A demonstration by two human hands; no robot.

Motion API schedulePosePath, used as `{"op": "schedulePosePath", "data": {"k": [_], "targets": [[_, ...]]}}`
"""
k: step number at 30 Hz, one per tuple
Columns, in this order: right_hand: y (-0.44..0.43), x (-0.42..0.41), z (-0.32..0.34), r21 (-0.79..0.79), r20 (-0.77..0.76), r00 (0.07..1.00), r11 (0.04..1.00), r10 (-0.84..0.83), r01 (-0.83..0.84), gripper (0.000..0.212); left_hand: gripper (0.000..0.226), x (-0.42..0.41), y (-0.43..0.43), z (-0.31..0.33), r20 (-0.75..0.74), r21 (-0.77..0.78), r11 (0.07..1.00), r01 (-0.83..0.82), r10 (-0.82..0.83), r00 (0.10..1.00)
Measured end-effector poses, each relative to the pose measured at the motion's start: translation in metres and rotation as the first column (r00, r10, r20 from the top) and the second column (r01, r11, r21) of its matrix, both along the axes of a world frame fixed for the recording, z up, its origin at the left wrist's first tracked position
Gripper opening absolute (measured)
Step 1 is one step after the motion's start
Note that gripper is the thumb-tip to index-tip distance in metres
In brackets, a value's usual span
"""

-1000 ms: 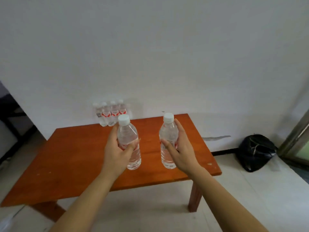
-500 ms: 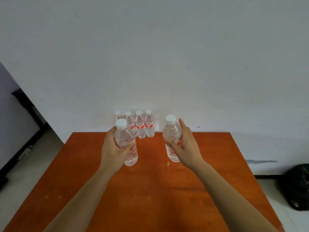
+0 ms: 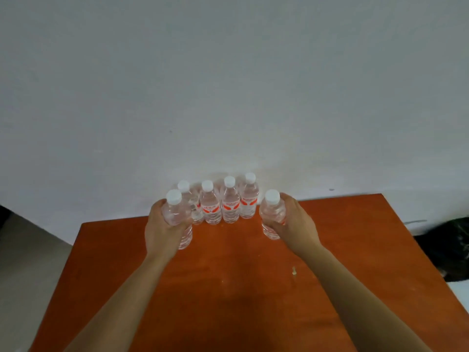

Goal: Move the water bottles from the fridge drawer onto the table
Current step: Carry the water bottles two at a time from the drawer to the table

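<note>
1. The left-held bottle [image 3: 177, 219] is standing with its long axis close to upright, white cap pointing up and leaning slightly toward the wall, its base hanging at the counter's far left part; whether the base is touching the wood cannot be told.
2. The right-held bottle [image 3: 272, 217] is likewise sitting near upright, cap up, its base low over the counter just right of the row, contact unclear.
3. The left hand [image 3: 162, 231] is wrapping around the middle of its bottle, fingers curling closed about the clear body from the left side.
4. The right hand [image 3: 294, 224] is clasping its bottle from the right, fingers closed around the body below the shoulder.
5. Between the two held bottles, a row of four bottles [image 3: 220, 204] is standing upright at the far edge of the counter, caps up, red-and-white labels facing the camera, packed side by side against the wall; the leftmost one is partly hiding behind the left-held bottle.
6. The orange-brown wooden counter [image 3: 241, 288] is stretching toward the viewer, with a small pale speck [image 3: 294, 270] lying on it nearer the right forearm.
7. A white wall [image 3: 228, 97] is rising behind, and a black bag [image 3: 446, 245] is lying on the floor to the right.
</note>
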State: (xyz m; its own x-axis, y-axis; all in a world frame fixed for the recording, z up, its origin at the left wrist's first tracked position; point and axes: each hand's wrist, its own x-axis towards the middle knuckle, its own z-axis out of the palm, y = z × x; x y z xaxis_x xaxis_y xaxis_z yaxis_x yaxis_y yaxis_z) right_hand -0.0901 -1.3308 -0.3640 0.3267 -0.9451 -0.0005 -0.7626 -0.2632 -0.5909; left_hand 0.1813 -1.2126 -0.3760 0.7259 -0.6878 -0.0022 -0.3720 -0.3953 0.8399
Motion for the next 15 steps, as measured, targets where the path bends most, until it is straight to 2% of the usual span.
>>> {"op": "schedulePosePath", "data": {"k": [2,7,11,15], "targets": [[-0.016,0.013,-0.007,0.029,-0.073,0.997,0.999,-0.014,0.016,0.076,0.078,0.020,-0.011,-0.013,0.025,0.045,0.999,-0.028,0.027,0.999],[-0.053,0.035,-0.029,0.083,-0.141,0.985,0.991,-0.095,0.107,0.073,0.080,0.062,-0.034,-0.037,0.028,0.125,0.990,-0.061,0.058,0.998],[-0.077,0.048,-0.042,0.135,-0.037,0.980,0.971,-0.195,0.198,0.076,0.079,0.081,-0.052,-0.045,0.015,0.152,0.988,-0.020,0.018,1.000],[-0.095,0.049,-0.055,0.269,0.091,0.953,0.928,-0.289,0.256,0.077,0.075,0.091,-0.068,-0.053,-0.054,0.142,0.989,0.038,-0.030,0.998]]}}
